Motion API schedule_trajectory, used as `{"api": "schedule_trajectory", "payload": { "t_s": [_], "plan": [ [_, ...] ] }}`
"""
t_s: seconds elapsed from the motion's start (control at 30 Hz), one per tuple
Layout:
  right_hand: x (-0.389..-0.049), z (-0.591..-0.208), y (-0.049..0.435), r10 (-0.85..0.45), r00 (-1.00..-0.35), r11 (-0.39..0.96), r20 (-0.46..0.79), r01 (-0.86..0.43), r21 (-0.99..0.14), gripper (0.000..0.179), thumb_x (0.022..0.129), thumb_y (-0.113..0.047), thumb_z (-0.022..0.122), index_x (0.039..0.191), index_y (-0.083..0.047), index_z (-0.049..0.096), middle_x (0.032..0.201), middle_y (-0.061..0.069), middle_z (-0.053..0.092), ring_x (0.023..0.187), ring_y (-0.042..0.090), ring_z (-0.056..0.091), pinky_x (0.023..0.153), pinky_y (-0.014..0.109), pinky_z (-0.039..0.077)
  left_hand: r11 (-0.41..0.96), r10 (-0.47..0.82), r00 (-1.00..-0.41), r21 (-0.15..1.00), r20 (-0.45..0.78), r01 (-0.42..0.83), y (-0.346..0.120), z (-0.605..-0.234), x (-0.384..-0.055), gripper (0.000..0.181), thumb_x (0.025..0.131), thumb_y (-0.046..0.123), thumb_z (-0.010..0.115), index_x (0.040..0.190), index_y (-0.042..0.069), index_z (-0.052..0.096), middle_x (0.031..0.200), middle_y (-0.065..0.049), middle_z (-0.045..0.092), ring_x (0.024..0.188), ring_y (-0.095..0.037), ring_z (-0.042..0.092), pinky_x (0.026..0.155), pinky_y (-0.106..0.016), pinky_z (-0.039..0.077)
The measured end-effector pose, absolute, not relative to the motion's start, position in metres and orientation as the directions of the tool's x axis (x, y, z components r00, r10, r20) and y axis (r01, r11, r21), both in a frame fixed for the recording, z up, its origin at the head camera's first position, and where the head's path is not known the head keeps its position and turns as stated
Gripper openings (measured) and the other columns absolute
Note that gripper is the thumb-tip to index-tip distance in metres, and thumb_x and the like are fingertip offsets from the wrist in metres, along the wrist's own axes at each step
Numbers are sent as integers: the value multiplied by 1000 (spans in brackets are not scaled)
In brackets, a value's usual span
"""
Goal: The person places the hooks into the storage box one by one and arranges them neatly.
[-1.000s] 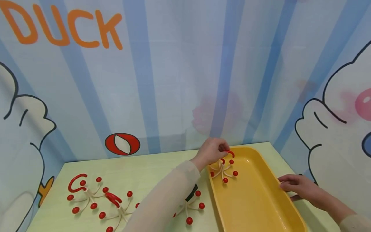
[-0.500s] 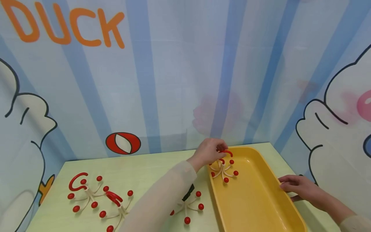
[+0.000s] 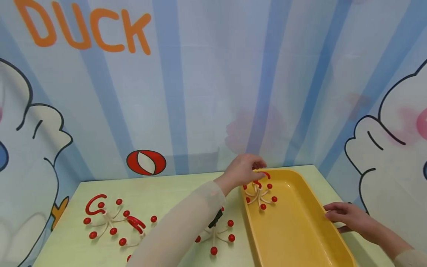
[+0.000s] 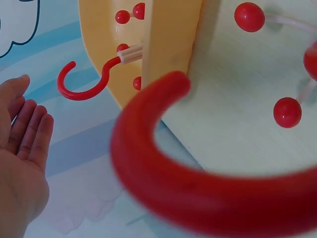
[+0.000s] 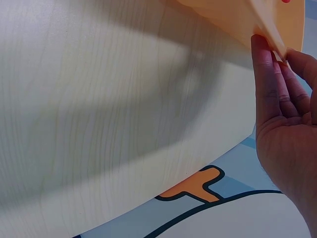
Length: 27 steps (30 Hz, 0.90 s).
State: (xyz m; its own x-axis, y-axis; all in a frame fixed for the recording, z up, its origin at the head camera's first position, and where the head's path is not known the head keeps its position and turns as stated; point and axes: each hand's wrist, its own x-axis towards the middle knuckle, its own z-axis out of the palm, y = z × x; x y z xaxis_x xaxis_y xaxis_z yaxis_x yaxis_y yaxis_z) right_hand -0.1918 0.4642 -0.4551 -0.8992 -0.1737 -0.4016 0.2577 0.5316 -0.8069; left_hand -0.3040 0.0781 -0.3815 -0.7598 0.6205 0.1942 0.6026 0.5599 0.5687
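A hanger with a red hook and pale prongs tipped with red balls stands in the far left corner of the yellow tray. My left hand is by this hook; in the left wrist view its fingers are extended and apart from the hook. At the tray's right side, my right hand pinches the rim between thumb and fingers. Under my left forearm another such hanger is on the table, its top hidden. A blurred red hook looms close to the left wrist camera.
Two more red-hooked hangers stand on the table's left side, one further back and one nearer, partly covered by my sleeve. A printed curtain with blue stripes closes off the table's back and sides.
My left fingers have loosened and let go of the hook of the hanger in the tray. The right hand stays on the rim. The head view has shifted slightly.
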Motion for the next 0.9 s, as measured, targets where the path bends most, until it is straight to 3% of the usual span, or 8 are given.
{"api": "schedule_trajectory", "payload": {
  "t_s": [0.37,0.63,0.9],
  "plan": [
    [-192,-452,462,-190,-895,537,-404,250,-806,56,112,-24,58,144,20,46,129,19,70,114,29,70,91,52,63,521,678,-703,534,216,666,58,-353,-291,27,99,25,80,123,14,77,120,0,77,114,-19,71,98,-26,55],
    [-194,-454,464,-207,-887,530,-412,252,-810,56,113,-23,58,144,21,45,127,15,71,113,26,70,91,51,63,488,719,-653,494,240,719,31,-337,-277,24,97,25,81,117,12,78,117,-2,77,109,-17,71,98,-27,56],
    [-193,-453,464,-231,-884,524,-407,239,-817,54,113,-22,57,143,21,45,127,14,71,112,25,70,92,51,63,508,719,-667,506,195,697,-3,-333,-262,31,96,26,83,123,12,77,120,-1,75,110,-18,69,98,-31,56]
  ]
}}
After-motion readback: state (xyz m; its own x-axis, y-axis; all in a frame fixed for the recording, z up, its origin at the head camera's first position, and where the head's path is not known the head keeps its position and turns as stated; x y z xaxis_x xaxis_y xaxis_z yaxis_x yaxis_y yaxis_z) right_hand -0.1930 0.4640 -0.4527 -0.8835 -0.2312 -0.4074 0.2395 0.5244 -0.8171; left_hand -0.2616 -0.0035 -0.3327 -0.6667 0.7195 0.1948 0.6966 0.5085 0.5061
